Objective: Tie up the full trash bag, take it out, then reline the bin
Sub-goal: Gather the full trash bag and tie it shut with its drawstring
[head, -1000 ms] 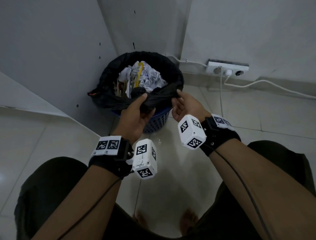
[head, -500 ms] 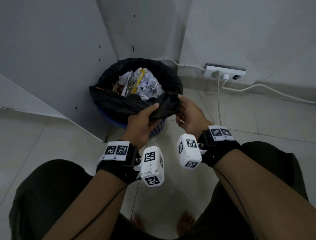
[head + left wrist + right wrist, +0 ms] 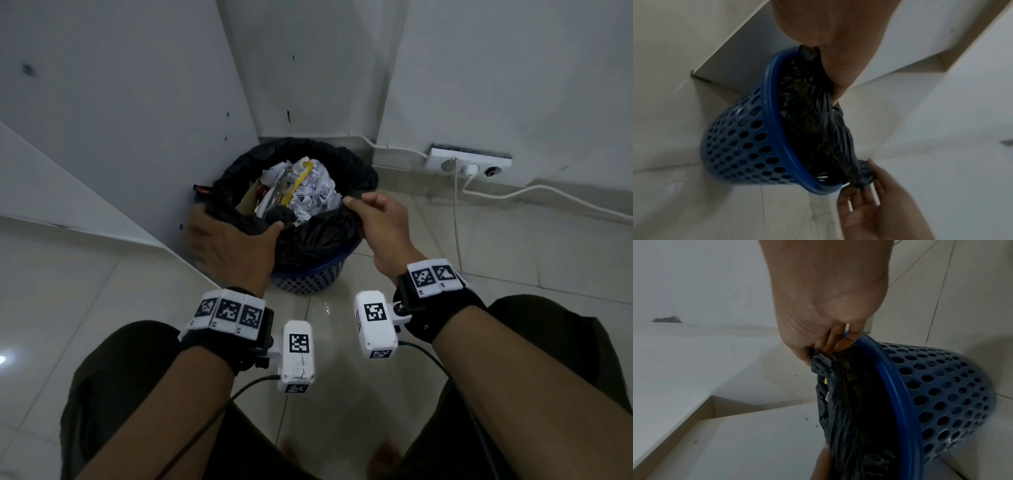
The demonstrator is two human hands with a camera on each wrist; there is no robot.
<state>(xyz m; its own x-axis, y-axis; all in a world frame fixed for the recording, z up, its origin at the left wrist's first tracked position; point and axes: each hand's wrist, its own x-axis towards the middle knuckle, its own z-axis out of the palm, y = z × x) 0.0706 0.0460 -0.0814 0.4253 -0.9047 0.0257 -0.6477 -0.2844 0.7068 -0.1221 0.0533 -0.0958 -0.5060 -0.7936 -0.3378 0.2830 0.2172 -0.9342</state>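
**Both hands on the bag rim, bag in the bin, untied**

Head view: blue perforated plastic bin point(image 3: 310, 279) stands on the pale tiled floor point(image 3: 479, 274) in a wall corner. Black plastic trash bag point(image 3: 318, 236) sits inside it, mouth open, crumpled white paper and a yellow scrap point(image 3: 308, 192) showing at the top. Left hand point(image 3: 233, 240) is on the near-left part of the bag rim, thumb curled over a bunched fold of plastic; blurred, so finger detail is unclear. Right hand point(image 3: 380, 226) pinches the near-right rim between thumb and forefinger, other fingers curled. Hands are apart, each on its own side. White power strip point(image 3: 467, 161) lies against the right wall, a white cable point(image 3: 548, 195) running along the floor from it. Marker-tagged wrist bands and white camera blocks on both wrists.

Left wrist view: left hand point(image 3: 830, 32) grips gathered black bag point(image 3: 818, 121) film just above the blue bin point(image 3: 748, 138) rim. Right hand point(image 3: 869, 203) at the lower edge holds a twisted knob of the bag between fingertips.

Right wrist view: right hand point(image 3: 828, 296) fingers curled down, clamping a bunch of black bag point(image 3: 855, 410) right beside the bin point(image 3: 941, 394) rim. Bag material hangs slack inside the rim.
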